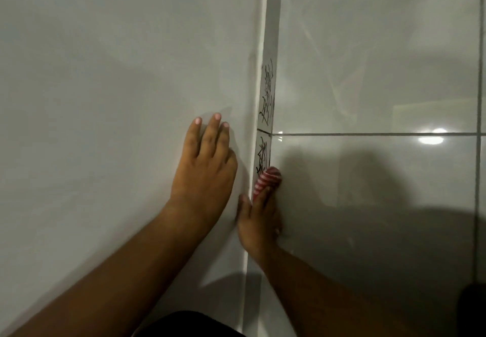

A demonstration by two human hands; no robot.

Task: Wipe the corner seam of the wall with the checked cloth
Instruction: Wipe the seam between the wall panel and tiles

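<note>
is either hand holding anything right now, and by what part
The right hand holds the red-and-white cloth, bunched over its fingertips and pressed into the corner seam at the scribbles. The left hand holds nothing; it lies flat on the wall.

Left hand (207,157) flat on the wall left of the corner seam (265,115); right hand (259,221) presses the cloth (268,180) on it.

A tiled room of a home, probably a bathroom, is suggested by glossy grey wall tiles (368,47) right of the fingers (210,131), a grout line (368,134), and black scribbles (267,94) just above the fingertips.
</note>
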